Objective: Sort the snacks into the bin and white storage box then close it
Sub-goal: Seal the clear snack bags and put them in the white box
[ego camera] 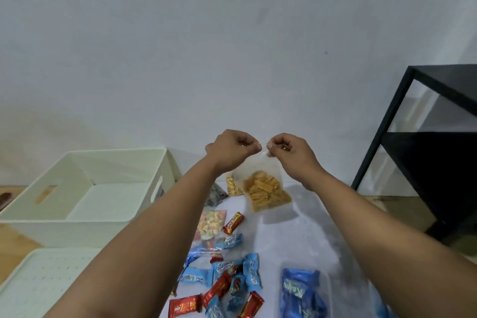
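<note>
A clear plastic bag of orange stick snacks (265, 192) hangs in the air above the table. My left hand (232, 150) and my right hand (289, 151) both pinch its top edge, close together. The white storage box (77, 217) stands open and empty at the left, its white lid (44, 281) lying flat in front of it. On the table lie several red (233, 223) and light blue wrapped snacks (251, 272), a bag of pastel candies (210, 224) and a clear bin holding a blue pack (300, 294).
A small bag of pale round snacks (233, 186) and a patterned packet (215, 197) lie behind the held bag. A black metal shelf frame (423, 152) stands at the right. A white wall (206, 46) runs along the back of the white-covered table (304, 235).
</note>
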